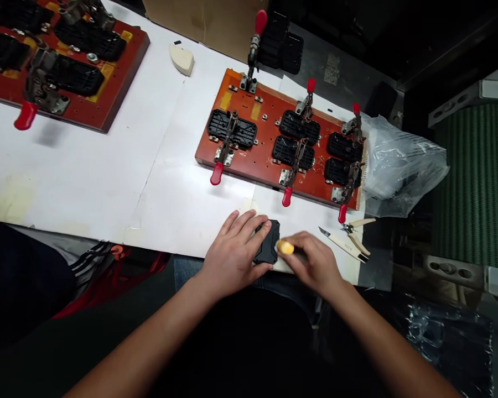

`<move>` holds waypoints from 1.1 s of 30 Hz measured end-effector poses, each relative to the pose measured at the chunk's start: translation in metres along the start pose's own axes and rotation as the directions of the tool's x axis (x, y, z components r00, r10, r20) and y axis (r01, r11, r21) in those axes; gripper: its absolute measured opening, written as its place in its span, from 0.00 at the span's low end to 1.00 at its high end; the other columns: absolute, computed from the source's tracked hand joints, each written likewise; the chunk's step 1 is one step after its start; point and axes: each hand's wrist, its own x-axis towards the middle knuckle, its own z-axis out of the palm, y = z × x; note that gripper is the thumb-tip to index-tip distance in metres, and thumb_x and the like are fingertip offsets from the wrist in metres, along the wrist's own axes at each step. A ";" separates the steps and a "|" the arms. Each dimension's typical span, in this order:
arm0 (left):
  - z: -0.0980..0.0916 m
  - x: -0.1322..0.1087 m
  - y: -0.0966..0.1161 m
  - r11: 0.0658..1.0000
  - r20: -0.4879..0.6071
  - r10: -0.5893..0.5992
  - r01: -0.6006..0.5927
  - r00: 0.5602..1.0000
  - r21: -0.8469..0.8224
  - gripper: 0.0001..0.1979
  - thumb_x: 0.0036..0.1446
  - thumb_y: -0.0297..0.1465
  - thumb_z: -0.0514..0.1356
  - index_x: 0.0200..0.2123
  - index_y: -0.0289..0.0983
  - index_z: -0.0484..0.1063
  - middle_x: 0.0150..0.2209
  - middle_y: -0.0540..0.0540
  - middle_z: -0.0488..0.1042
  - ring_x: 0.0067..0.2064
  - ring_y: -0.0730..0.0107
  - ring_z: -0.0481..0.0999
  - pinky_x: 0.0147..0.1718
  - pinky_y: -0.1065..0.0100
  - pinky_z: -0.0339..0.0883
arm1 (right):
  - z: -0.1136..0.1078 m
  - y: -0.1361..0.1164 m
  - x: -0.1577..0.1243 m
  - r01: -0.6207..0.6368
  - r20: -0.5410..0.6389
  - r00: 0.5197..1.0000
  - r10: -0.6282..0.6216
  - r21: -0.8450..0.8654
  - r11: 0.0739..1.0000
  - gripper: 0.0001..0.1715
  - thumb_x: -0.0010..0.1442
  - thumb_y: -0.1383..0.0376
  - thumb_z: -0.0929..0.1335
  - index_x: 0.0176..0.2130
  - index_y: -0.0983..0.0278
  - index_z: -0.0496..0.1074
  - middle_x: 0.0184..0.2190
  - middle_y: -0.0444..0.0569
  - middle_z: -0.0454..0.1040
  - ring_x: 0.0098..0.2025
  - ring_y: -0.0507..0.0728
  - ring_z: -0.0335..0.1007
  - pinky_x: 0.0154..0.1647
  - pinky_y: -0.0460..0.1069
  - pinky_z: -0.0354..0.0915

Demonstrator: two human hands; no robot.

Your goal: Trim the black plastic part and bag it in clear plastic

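Left hand (234,254) lies partly over the black case (269,246).

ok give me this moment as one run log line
left hand: on black part | right hand: holds yellow piece by part's right edge | knife, nippers: on table, right | right jig: ahead of hands

The tabletop (108,177) has room left of the left hand (233,255). Ahead, the red board (266,135) and its clamps (217,173) block the way; cutters (357,243) lie to the right.
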 end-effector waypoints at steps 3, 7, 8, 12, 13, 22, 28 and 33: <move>0.000 0.001 0.001 1.000 -0.007 -0.005 0.005 1.000 0.008 0.38 0.61 0.41 0.67 0.70 0.35 0.63 0.71 0.38 0.65 0.74 0.44 0.58 0.76 0.42 0.43 | 0.004 -0.002 0.015 0.007 -0.061 0.998 -0.011 -0.062 0.998 0.09 0.70 0.69 0.70 0.49 0.59 0.69 0.41 0.50 0.77 0.42 0.60 0.75 0.44 0.54 0.72; 0.001 0.002 0.001 1.000 -0.009 -0.006 0.006 1.000 -0.002 0.37 0.60 0.41 0.68 0.69 0.36 0.64 0.71 0.38 0.65 0.74 0.45 0.58 0.76 0.43 0.43 | 0.004 -0.015 0.002 0.021 0.058 0.998 -0.019 -0.028 0.999 0.08 0.71 0.71 0.66 0.48 0.59 0.68 0.43 0.51 0.77 0.45 0.61 0.74 0.47 0.55 0.71; 0.001 0.002 0.001 1.000 -0.014 -0.006 0.006 1.000 -0.005 0.38 0.60 0.41 0.68 0.69 0.36 0.63 0.71 0.38 0.66 0.74 0.46 0.58 0.76 0.43 0.44 | 0.000 -0.018 -0.003 0.007 0.107 0.994 -0.006 -0.009 1.000 0.08 0.71 0.71 0.66 0.48 0.59 0.68 0.42 0.50 0.77 0.44 0.60 0.75 0.46 0.54 0.71; 0.002 -0.001 -0.001 1.000 -0.027 0.005 -0.004 1.000 0.011 0.40 0.58 0.41 0.69 0.70 0.38 0.62 0.70 0.38 0.66 0.74 0.44 0.59 0.75 0.40 0.46 | -0.031 -0.013 0.004 -0.193 0.143 0.971 0.191 0.003 0.981 0.13 0.69 0.61 0.71 0.51 0.58 0.66 0.37 0.45 0.76 0.35 0.57 0.76 0.38 0.50 0.71; 0.003 -0.001 -0.002 1.000 -0.031 0.009 -0.008 0.999 0.023 0.40 0.58 0.42 0.69 0.70 0.38 0.62 0.71 0.38 0.66 0.74 0.44 0.59 0.75 0.40 0.47 | -0.042 -0.007 0.017 -0.254 0.076 0.964 0.255 -0.026 0.967 0.18 0.68 0.58 0.72 0.53 0.58 0.64 0.37 0.45 0.76 0.34 0.56 0.76 0.36 0.50 0.71; 0.001 -0.003 -0.004 0.991 -0.022 0.039 -0.035 0.999 0.129 0.41 0.59 0.41 0.69 0.71 0.40 0.58 0.71 0.37 0.64 0.74 0.43 0.59 0.73 0.37 0.51 | -0.101 0.036 0.152 -0.422 -0.131 0.901 0.415 -0.489 0.763 0.19 0.69 0.53 0.71 0.47 0.66 0.74 0.47 0.62 0.81 0.47 0.70 0.78 0.45 0.56 0.68; 0.000 -0.002 -0.002 0.992 -0.007 0.030 -0.029 1.000 0.122 0.44 0.60 0.40 0.70 0.73 0.43 0.53 0.71 0.36 0.63 0.74 0.43 0.58 0.73 0.35 0.50 | -0.089 0.001 0.053 -0.370 -0.156 0.919 0.363 -0.021 0.929 0.16 0.73 0.53 0.65 0.44 0.60 0.74 0.36 0.47 0.79 0.38 0.59 0.76 0.38 0.50 0.67; -0.002 0.001 0.001 0.990 0.026 0.017 -0.021 1.000 0.142 0.42 0.62 0.41 0.68 0.73 0.43 0.53 0.72 0.35 0.60 0.75 0.44 0.57 0.73 0.36 0.49 | -0.033 -0.006 -0.143 -0.586 0.395 0.803 0.447 0.382 0.715 0.20 0.74 0.51 0.63 0.35 0.56 0.72 0.27 0.48 0.75 0.28 0.59 0.73 0.27 0.52 0.68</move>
